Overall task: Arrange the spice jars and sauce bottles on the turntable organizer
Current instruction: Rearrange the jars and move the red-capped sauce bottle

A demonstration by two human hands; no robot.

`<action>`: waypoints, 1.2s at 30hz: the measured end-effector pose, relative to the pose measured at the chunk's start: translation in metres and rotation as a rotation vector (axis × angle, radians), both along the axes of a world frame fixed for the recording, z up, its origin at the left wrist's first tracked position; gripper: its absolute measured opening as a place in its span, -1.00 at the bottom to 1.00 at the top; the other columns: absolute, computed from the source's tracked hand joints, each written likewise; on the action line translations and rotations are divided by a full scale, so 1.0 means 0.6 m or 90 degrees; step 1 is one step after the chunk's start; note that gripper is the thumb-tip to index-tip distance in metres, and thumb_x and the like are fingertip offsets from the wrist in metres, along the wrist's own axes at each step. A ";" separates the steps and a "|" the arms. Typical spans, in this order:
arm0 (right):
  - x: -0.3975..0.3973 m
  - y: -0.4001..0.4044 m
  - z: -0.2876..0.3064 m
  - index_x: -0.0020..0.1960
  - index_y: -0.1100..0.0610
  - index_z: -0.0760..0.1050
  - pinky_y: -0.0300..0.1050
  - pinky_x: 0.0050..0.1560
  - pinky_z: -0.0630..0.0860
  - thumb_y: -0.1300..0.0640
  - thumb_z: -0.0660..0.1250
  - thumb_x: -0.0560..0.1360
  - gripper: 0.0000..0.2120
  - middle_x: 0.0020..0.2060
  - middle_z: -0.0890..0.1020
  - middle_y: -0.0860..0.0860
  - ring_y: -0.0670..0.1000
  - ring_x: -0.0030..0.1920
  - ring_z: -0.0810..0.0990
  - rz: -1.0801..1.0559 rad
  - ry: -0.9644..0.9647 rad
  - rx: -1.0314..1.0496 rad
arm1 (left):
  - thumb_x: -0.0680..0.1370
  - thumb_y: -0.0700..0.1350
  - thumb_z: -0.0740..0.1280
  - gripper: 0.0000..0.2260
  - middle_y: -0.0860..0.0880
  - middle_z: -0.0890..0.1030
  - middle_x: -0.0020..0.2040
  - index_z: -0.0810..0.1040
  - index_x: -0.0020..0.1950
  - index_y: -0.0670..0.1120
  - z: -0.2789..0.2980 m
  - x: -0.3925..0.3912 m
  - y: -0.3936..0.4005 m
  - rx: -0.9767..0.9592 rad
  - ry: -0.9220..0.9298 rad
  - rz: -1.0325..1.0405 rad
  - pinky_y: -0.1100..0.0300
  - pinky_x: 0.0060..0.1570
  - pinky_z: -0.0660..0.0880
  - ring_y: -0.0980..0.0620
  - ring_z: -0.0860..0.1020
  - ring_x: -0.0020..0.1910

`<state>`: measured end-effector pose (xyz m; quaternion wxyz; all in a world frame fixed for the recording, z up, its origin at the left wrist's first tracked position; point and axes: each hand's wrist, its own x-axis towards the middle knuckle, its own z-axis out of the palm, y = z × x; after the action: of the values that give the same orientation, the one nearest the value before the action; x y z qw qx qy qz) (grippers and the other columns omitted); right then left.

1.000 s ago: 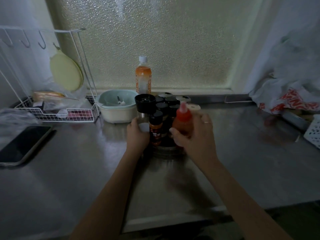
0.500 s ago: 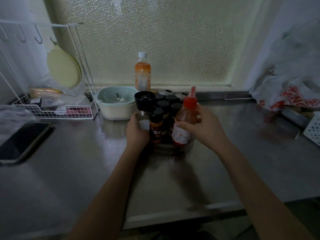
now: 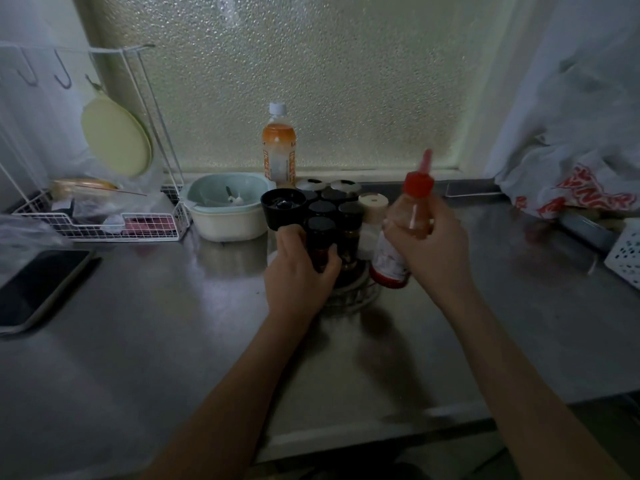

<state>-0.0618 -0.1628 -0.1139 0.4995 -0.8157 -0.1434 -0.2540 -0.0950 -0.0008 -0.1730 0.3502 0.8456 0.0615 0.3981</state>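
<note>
A round wire turntable organizer (image 3: pixel 360 296) sits mid-counter, crowded with several black-lidded spice jars (image 3: pixel 322 207) and a black-topped grinder (image 3: pixel 283 207). My left hand (image 3: pixel 298 271) is wrapped around the front spice jar (image 3: pixel 320 237) on the turntable. My right hand (image 3: pixel 429 244) grips a red-capped sauce bottle (image 3: pixel 408 230), tilted and lifted just right of the turntable, its base near the rim. A cream-lidded jar (image 3: pixel 372 206) stands behind it.
An orange drink bottle (image 3: pixel 278 150) stands at the window sill. A pale bowl (image 3: pixel 227 209) and a white wire rack (image 3: pixel 104 223) lie left; a phone (image 3: pixel 38 289) at far left. Plastic bags (image 3: pixel 571 188) and a white basket (image 3: pixel 627 251) at right.
My right hand lifted the sauce bottle off the turntable's front and carried it up and to the right. My left hand shifted from the grinder's base to the front spice jar.
</note>
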 end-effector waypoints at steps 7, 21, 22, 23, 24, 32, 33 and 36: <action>-0.001 0.015 -0.022 0.06 -0.04 0.44 -0.53 -0.17 0.40 0.09 0.49 0.38 -0.68 -0.18 0.52 -0.28 -0.45 -0.17 0.50 0.001 -0.026 0.075 | 0.41 -0.10 0.47 -0.62 -0.13 0.49 -0.16 0.27 -0.03 -0.08 0.005 0.005 -0.006 0.066 -0.052 -0.008 0.23 -0.45 0.27 0.09 0.37 -0.30; 0.032 0.015 -0.032 0.09 0.06 0.50 -0.40 -0.06 0.43 0.07 0.49 0.37 -0.66 -0.10 0.57 -0.08 -0.18 -0.11 0.54 -0.033 -0.054 0.087 | 0.55 0.08 0.24 -0.55 -0.18 0.46 0.27 0.38 0.31 -0.19 0.130 0.092 -0.060 0.508 0.303 0.094 -0.18 0.30 0.22 -0.20 0.35 0.31; 0.035 0.015 -0.031 0.10 0.07 0.50 -0.43 -0.07 0.41 0.07 0.49 0.37 -0.65 -0.09 0.57 -0.08 -0.19 -0.11 0.53 -0.031 -0.049 0.086 | 0.55 0.07 0.24 -0.56 -0.17 0.44 0.30 0.37 0.32 -0.18 0.132 0.094 -0.061 0.511 0.314 0.083 -0.19 0.32 0.19 -0.19 0.32 0.33; 0.037 0.016 -0.031 0.12 0.08 0.50 -0.42 -0.07 0.42 0.07 0.49 0.37 -0.64 -0.09 0.57 -0.07 -0.19 -0.11 0.53 -0.029 -0.048 0.087 | 0.55 0.05 0.24 -0.56 -0.16 0.42 0.31 0.37 0.33 -0.17 0.134 0.094 -0.060 0.507 0.323 0.067 -0.19 0.34 0.16 -0.19 0.30 0.35; 0.039 0.017 -0.031 0.13 0.09 0.50 -0.35 -0.05 0.44 0.07 0.49 0.37 -0.63 -0.07 0.58 -0.05 -0.16 -0.10 0.55 -0.029 -0.052 0.091 | 0.55 0.04 0.25 -0.57 -0.15 0.41 0.32 0.37 0.33 -0.16 0.137 0.093 -0.057 0.493 0.327 0.050 -0.21 0.37 0.13 -0.18 0.28 0.36; 0.046 0.025 -0.035 0.28 0.05 0.39 -0.27 -0.06 0.55 0.03 0.53 0.35 -0.43 0.00 0.60 -0.13 -0.16 -0.05 0.62 0.013 0.004 0.150 | 0.36 -0.10 0.50 -0.59 -0.01 0.54 0.09 0.56 0.20 0.00 0.187 0.072 -0.006 0.425 0.385 -0.248 0.02 0.17 0.41 -0.08 0.49 0.14; 0.046 0.026 -0.038 0.27 0.04 0.38 -0.30 -0.05 0.54 0.03 0.52 0.36 -0.45 -0.02 0.59 -0.20 -0.23 -0.06 0.60 0.024 0.009 0.151 | 0.34 -0.12 0.51 -0.58 0.02 0.53 0.02 0.57 0.18 -0.01 0.193 0.069 -0.002 0.412 0.396 -0.277 0.09 0.05 0.46 -0.04 0.51 0.07; 0.047 0.030 -0.057 0.29 0.07 0.37 -0.37 -0.03 0.49 0.11 0.48 0.41 -0.49 0.00 0.53 -0.28 -0.25 -0.02 0.56 0.072 0.029 0.124 | 0.37 -0.17 0.50 -0.58 0.06 0.45 -0.01 0.55 0.21 -0.02 0.201 0.064 0.009 0.401 0.409 -0.290 0.15 -0.03 0.42 0.04 0.45 0.01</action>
<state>-0.0337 -0.1449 -0.1480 0.5928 -0.7598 -0.1525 -0.2193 -0.0565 0.0044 -0.0527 0.1197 0.9819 -0.1433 0.0305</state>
